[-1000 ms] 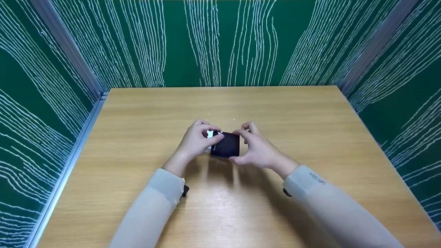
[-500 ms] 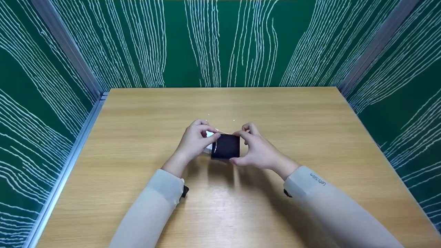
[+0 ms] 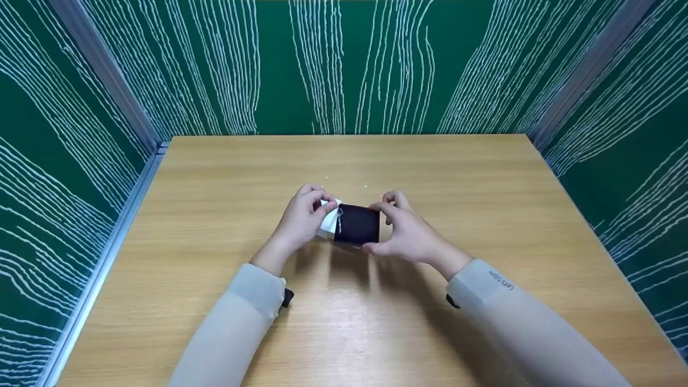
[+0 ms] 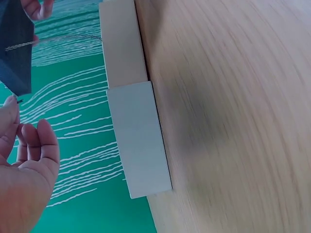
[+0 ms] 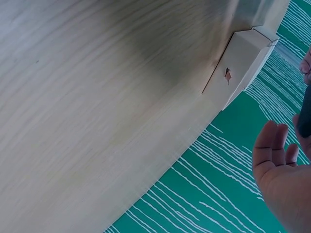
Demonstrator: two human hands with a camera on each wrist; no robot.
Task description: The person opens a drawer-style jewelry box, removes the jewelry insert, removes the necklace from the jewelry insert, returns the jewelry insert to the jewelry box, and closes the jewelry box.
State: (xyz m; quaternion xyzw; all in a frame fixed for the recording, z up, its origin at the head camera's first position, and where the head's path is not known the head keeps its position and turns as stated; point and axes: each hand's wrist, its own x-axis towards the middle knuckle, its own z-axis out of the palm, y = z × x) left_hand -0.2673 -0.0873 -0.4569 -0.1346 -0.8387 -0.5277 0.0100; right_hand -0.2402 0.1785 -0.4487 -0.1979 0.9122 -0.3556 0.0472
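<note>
A small black box (image 3: pixel 357 224) is held just above the middle of the wooden table (image 3: pixel 484 177). My right hand (image 3: pixel 400 231) grips its right side, thumb below and fingers on top. My left hand (image 3: pixel 305 219) pinches a white piece (image 3: pixel 327 224) at the box's left end, where a thin silvery chain (image 3: pixel 339 219) shows. In the left wrist view the dark box (image 4: pixel 15 48) and the chain (image 4: pixel 48 40) sit at the top left above my left hand (image 4: pixel 22 179). The right wrist view shows only my right hand (image 5: pixel 284 170) and a dark edge of the box (image 5: pixel 305 119).
Green panels with white wavy lines (image 3: pixel 344 64) wall in the table at the back and both sides. Grey metal rails (image 3: pixel 107 252) run along the left edge and up the corners. My pale sleeves (image 3: pixel 516 317) cross the near part of the tabletop.
The white piece now sticks out further at the box's left end. Both hands and the box have shifted slightly to the right and away from me.
</note>
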